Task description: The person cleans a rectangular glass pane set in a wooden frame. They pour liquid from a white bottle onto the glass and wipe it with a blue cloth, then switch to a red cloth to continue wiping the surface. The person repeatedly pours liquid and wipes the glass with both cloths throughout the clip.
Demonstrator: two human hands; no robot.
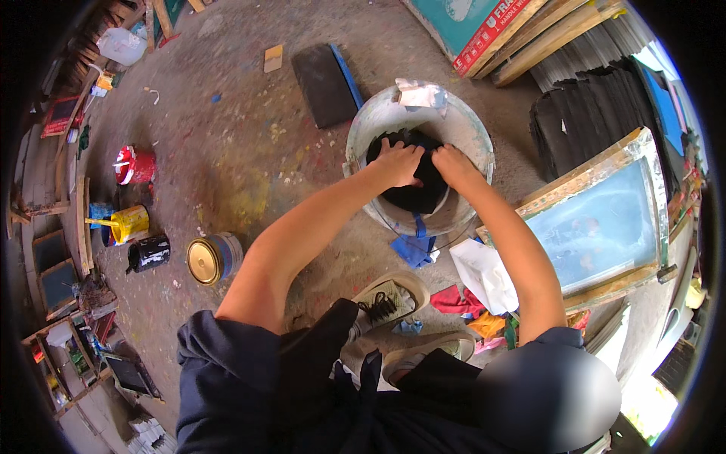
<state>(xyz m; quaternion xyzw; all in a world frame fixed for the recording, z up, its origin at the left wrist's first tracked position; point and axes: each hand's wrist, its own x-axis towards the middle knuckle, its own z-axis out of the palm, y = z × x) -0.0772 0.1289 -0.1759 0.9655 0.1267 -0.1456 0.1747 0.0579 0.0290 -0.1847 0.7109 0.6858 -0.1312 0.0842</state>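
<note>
"Where are your hands just now?"

"Down in a round, whitish, paint-smeared bucket [470,125] standing on the stained concrete floor [257,113]. My left hand [401,163] has its fingers bent onto a soft-looking black cloth [412,198], and my right hand [452,163] is curled closed at that cloth's right edge, just beside the left. Some of my fingertips are hidden, so I can't tell how tightly I grip."

"And the cloth?"

"Inside the bucket, under my hands."

"What's around you?"

"Beyond the bucket, to its left, lies a flat black slab with a blue edge [324,87]. A crumpled blue rag [413,251] is on the floor near my shoes, below the bucket."

"Anything further out?"

"On my left, a round can with a gold lid [206,261], then a black paint pot [149,253], a yellow one [131,224] and a red one [138,166]. On my right, a wooden frame with a pale blue panel [594,227] leans at a slant."
</note>
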